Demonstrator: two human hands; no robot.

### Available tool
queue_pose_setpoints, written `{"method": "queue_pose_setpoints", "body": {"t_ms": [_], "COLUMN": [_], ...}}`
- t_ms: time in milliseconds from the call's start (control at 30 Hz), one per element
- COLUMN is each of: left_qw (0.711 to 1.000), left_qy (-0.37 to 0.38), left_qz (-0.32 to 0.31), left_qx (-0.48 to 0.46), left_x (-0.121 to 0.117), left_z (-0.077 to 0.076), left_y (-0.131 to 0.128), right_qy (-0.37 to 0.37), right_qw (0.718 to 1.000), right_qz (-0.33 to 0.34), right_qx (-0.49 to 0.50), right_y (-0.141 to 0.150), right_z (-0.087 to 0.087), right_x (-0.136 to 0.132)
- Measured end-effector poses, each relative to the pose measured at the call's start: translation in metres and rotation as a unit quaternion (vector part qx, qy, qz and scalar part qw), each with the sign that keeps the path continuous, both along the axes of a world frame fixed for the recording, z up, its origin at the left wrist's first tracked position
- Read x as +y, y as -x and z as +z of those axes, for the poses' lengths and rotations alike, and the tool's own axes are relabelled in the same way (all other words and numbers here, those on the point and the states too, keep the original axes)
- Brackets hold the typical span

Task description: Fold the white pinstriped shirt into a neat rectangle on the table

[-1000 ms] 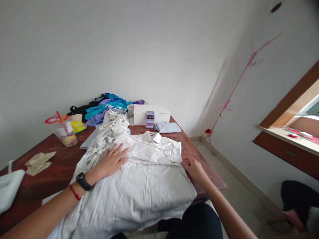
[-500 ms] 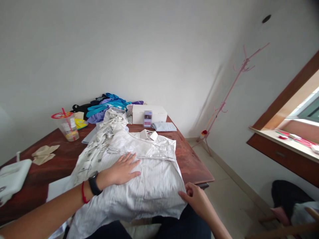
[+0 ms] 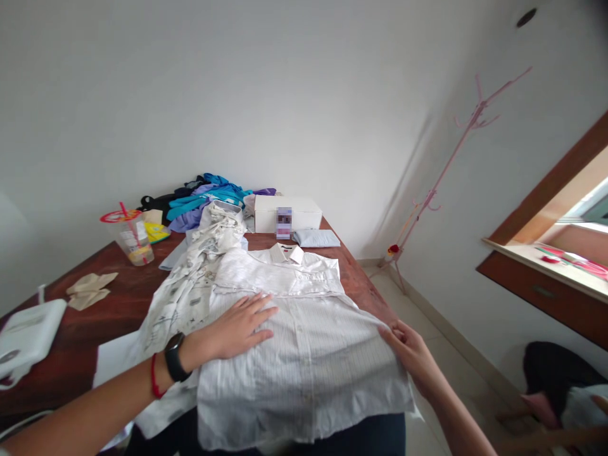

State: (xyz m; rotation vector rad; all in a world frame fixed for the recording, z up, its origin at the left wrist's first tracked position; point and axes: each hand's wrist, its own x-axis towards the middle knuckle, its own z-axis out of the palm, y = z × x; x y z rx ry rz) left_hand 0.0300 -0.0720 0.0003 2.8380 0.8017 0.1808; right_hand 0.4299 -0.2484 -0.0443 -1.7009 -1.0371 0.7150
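Observation:
A white striped button-up shirt lies front up on the table, its collar away from me and its hem hanging over the near edge above my lap. My left hand, wearing a dark watch, rests flat on the shirt's left part with fingers spread. At the shirt's right side edge, my right hand pinches the fabric and holds it stretched outward past the table. Under and left of it lies a white patterned garment, partly covered by the shirt.
On the dark wooden table stand a plastic cup with straw, a crumpled brown napkin and a white device. Farther back are a clothes pile, a white box and a folded light-blue cloth. A pink coat rack stands right.
My right hand has moved right and slightly up, drawing the shirt's side outward. The lower part of the shirt now spreads wider to the right. My left hand stays flat on it.

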Motion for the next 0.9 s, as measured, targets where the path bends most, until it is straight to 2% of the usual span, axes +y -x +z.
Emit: {"method": "queue_pose_setpoints", "body": {"t_ms": [133, 267, 367, 433, 500, 567, 600, 667, 733, 800, 900], "left_qw": [0.998, 0.995, 0.995, 0.994, 0.994, 0.993, 0.994, 0.994, 0.995, 0.994, 0.992], "left_qy": [-0.02, -0.053, -0.072, -0.084, -0.089, -0.084, -0.08, -0.067, -0.055, -0.045, -0.04], "left_qz": [-0.039, -0.054, -0.062, -0.065, -0.068, -0.071, -0.072, -0.076, -0.083, -0.097, -0.119], "left_qx": [-0.037, -0.058, -0.036, -0.009, 0.015, 0.031, 0.035, 0.035, 0.03, 0.026, 0.017], "left_x": [0.012, 0.04, 0.061, 0.07, 0.075, 0.077, 0.078, 0.082, 0.087, 0.092, 0.095], "left_z": [0.016, 0.019, 0.014, 0.01, 0.008, 0.009, 0.009, 0.011, 0.011, 0.01, 0.011], "left_y": [0.013, 0.034, 0.047, 0.05, 0.048, 0.045, 0.043, 0.039, 0.036, 0.033, 0.024], "right_qy": [0.014, 0.088, 0.132, 0.143, 0.108, 0.038, 0.008, -0.018, -0.009, -0.009, -0.028], "right_qw": [0.991, 0.956, 0.933, 0.921, 0.905, 0.889, 0.891, 0.924, 0.947, 0.94, 0.904], "right_qz": [-0.05, -0.092, -0.099, -0.104, -0.12, -0.126, -0.119, -0.033, 0.098, 0.206, 0.323], "right_qx": [-0.127, -0.266, -0.319, -0.346, -0.393, -0.439, -0.438, -0.381, -0.305, -0.272, -0.279], "right_y": [-0.056, -0.101, -0.115, -0.112, -0.095, -0.062, -0.04, 0.011, 0.066, 0.115, 0.17], "right_z": [0.006, 0.005, 0.005, 0.008, 0.011, 0.016, 0.019, 0.025, 0.031, 0.036, 0.041], "right_x": [0.02, 0.041, 0.053, 0.058, 0.059, 0.055, 0.052, 0.043, 0.034, 0.027, 0.025]}}
